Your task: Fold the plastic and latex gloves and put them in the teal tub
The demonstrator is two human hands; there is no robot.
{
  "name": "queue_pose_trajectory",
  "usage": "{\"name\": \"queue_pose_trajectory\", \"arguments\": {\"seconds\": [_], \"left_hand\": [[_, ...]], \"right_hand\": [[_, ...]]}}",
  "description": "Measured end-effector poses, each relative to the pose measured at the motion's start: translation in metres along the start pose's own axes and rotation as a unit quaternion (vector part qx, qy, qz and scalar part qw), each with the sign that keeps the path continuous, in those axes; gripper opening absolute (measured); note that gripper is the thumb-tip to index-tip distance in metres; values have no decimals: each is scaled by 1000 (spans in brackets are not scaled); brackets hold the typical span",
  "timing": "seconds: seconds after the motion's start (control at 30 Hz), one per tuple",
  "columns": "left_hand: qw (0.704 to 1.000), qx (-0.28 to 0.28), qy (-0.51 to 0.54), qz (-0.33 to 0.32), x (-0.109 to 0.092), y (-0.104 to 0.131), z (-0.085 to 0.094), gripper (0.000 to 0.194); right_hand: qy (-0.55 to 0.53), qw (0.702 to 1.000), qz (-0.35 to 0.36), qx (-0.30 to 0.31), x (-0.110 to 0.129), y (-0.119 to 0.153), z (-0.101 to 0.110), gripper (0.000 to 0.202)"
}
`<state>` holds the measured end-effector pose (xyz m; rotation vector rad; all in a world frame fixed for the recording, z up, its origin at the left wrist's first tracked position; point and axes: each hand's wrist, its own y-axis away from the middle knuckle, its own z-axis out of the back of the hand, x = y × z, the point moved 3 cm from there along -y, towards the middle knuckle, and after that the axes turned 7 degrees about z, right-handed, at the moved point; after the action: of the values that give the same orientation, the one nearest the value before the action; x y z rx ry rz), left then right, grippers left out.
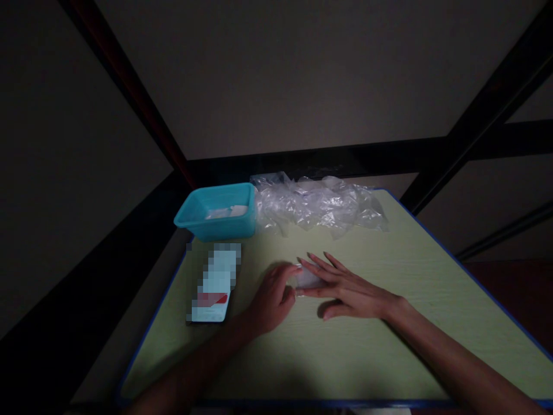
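Note:
A small, flat, whitish packet with a clear edge (306, 279) lies on the table between my hands; its exact kind is hard to make out in the dim light. My left hand (273, 297) pinches its left edge between thumb and fingers. Across its right part rests my right hand (348, 288), fingers spread and stretched out flat, thumb apart on the tabletop side. The fingers of the right hand hide some of the packet.
At the back left stands a turquoise plastic basket (224, 227) with white pieces inside. Beside it, crumpled clear plastic bags (319, 204) stretch along the back edge. A phone (216, 282) with a lit screen lies left on the pale, blue-edged table (415, 346).

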<state>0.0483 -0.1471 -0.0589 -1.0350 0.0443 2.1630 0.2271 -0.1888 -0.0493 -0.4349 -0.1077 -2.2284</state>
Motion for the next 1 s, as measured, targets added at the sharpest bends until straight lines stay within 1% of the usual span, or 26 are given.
{"name": "queue_pose_trajectory", "arguments": {"seconds": [0.1,0.17,0.23,0.37,0.5,0.57,0.7,1.0], "left_hand": [[1000,7,2,10,0,0,0,46],[1000,9,1,11,0,0,0,47],[1000,9,-4,0,-1,0,1,45],[999,18,-22,-45,-7,1,2,39],[990,65,-82,-95,-16,2,2,30],[986,79,-111,-99,-18,3,1,28],[983,82,-133,-96,-19,2,0,28],[986,77,-115,-94,-19,1,1,28]], "right_hand": [[2,996,23,-86,-5,7,6,56],[2,990,19,-141,-8,12,11,48],[8,986,10,-166,-9,14,15,37],[39,987,17,-158,-4,12,16,25],[80,986,29,-142,1,9,15,24],[96,986,26,-134,1,8,14,24],[115,985,22,-127,0,7,12,25],[155,981,8,-113,4,6,9,27]]}}
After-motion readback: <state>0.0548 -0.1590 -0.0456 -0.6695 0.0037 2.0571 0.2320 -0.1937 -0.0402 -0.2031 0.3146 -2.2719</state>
